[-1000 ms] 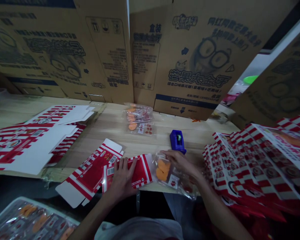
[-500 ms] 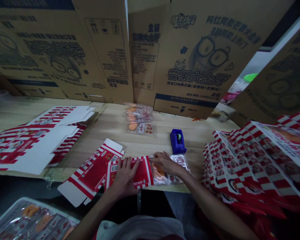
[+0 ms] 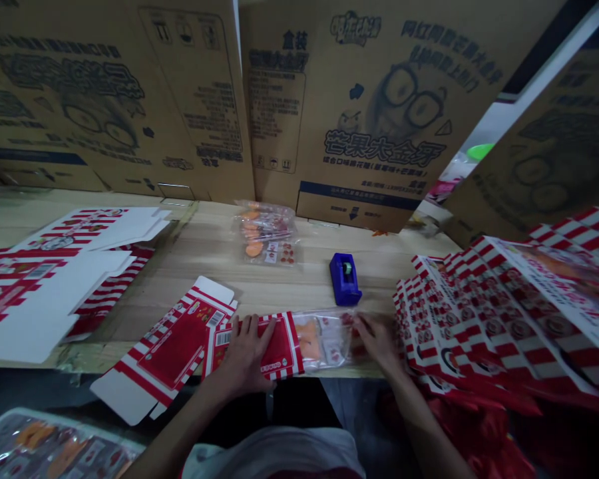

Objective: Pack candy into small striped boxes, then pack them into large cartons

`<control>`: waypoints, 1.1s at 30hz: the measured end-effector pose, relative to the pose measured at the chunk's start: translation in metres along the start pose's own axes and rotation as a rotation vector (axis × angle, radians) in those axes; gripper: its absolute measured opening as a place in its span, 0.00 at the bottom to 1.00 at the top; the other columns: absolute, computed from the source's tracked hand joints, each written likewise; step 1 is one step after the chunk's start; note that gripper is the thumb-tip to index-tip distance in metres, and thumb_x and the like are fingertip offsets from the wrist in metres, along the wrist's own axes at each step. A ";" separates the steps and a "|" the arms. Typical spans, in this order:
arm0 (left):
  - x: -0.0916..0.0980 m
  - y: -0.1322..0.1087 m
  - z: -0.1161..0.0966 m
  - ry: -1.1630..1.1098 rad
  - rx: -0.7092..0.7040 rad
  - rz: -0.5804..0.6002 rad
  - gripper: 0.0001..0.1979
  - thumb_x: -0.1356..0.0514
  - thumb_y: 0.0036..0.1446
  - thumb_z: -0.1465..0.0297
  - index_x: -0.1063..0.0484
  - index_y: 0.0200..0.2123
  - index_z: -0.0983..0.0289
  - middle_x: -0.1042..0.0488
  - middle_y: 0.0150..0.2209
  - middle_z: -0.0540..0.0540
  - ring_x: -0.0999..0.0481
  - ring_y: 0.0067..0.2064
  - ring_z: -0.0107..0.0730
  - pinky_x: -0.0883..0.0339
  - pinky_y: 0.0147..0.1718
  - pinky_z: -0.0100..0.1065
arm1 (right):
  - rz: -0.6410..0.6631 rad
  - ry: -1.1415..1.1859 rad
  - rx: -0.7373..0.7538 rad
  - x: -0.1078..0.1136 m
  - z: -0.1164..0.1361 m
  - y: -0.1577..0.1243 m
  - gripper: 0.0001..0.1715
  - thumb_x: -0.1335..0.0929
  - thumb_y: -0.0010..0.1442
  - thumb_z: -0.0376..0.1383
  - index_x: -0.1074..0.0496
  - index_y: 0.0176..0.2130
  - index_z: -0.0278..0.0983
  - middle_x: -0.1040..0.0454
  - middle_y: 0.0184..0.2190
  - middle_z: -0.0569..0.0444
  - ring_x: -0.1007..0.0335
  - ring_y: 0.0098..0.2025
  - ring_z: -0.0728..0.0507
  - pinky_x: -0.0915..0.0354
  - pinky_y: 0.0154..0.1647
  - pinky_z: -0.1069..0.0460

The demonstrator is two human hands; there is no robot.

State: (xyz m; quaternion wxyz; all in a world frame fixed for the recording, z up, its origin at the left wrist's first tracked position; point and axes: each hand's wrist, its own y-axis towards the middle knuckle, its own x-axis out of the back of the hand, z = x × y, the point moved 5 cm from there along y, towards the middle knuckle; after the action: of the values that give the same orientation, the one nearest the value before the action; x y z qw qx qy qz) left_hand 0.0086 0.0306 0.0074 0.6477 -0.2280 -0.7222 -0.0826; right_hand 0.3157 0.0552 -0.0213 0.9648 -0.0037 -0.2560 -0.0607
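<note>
My left hand (image 3: 247, 356) lies flat, fingers spread, on a red and white striped carton (image 3: 279, 346) at the table's near edge. A clear bag with orange sweets (image 3: 322, 339) sticks out of the carton's right end. My right hand (image 3: 377, 339) sits at the bag's right end with its fingers closed against the plastic. A flat, unfolded carton blank (image 3: 174, 339) lies just left of the carton, partly over the table edge.
A blue tape dispenser (image 3: 344, 279) stands behind the bag. Another bag of sweets (image 3: 264, 233) lies farther back. Stacked flat cartons (image 3: 54, 273) fill the left, a leaning pile of cartons (image 3: 489, 313) the right. Big brown shipping boxes (image 3: 379, 106) wall the back. A tray of bags (image 3: 54, 452) sits lower left.
The bag was loose in my right hand, then laid flat and pushed left into the carton's open end. My right hand slid from its left end to its right end. My left hand stayed.
</note>
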 end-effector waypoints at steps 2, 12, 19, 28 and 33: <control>-0.001 0.003 -0.011 -0.016 -0.022 -0.012 0.59 0.31 0.30 0.57 0.49 0.66 0.68 0.43 0.61 0.75 0.46 0.62 0.69 0.63 0.61 0.60 | 0.054 0.120 -0.020 -0.024 0.013 -0.004 0.26 0.36 0.56 0.55 0.24 0.34 0.37 0.21 0.32 0.47 0.25 0.37 0.36 0.32 0.43 0.43; 0.011 -0.001 -0.004 -0.069 0.127 -0.297 0.53 0.32 0.32 0.55 0.43 0.63 0.69 0.38 0.55 0.72 0.40 0.56 0.63 0.50 0.56 0.57 | -0.093 0.474 -0.012 -0.089 0.055 -0.051 0.16 0.28 0.53 0.44 0.31 0.38 0.39 0.25 0.44 0.47 0.29 0.48 0.39 0.34 0.50 0.45; 0.023 -0.016 -0.016 -0.219 0.310 -0.433 0.56 0.31 0.32 0.51 0.44 0.63 0.70 0.37 0.52 0.71 0.37 0.53 0.65 0.43 0.51 0.60 | -0.144 0.755 -0.152 -0.102 0.067 -0.072 0.24 0.24 0.47 0.42 0.42 0.31 0.41 0.27 0.31 0.57 0.28 0.33 0.45 0.31 0.34 0.51; -0.021 -0.031 0.008 -1.147 0.170 -0.419 0.34 0.45 0.59 0.62 0.51 0.66 0.62 0.33 0.58 0.62 0.37 0.62 0.45 0.42 0.59 0.45 | 0.071 0.793 -0.163 -0.106 0.062 -0.064 0.25 0.26 0.52 0.41 0.37 0.46 0.43 0.23 0.43 0.50 0.25 0.43 0.40 0.30 0.46 0.45; -0.021 -0.037 0.007 -1.371 0.155 -0.388 0.32 0.40 0.57 0.62 0.45 0.62 0.61 0.36 0.61 0.61 0.36 0.61 0.44 0.39 0.58 0.41 | 0.077 0.593 -0.070 -0.108 0.055 -0.071 0.27 0.31 0.58 0.44 0.37 0.55 0.40 0.29 0.54 0.47 0.31 0.54 0.40 0.35 0.53 0.47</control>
State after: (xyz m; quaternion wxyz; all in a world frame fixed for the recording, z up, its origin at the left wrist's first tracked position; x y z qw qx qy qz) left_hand -0.0124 -0.0043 -0.0077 0.0361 -0.0495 -0.9980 0.0172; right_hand 0.1873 -0.0008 -0.0290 0.9983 -0.0288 0.0394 -0.0315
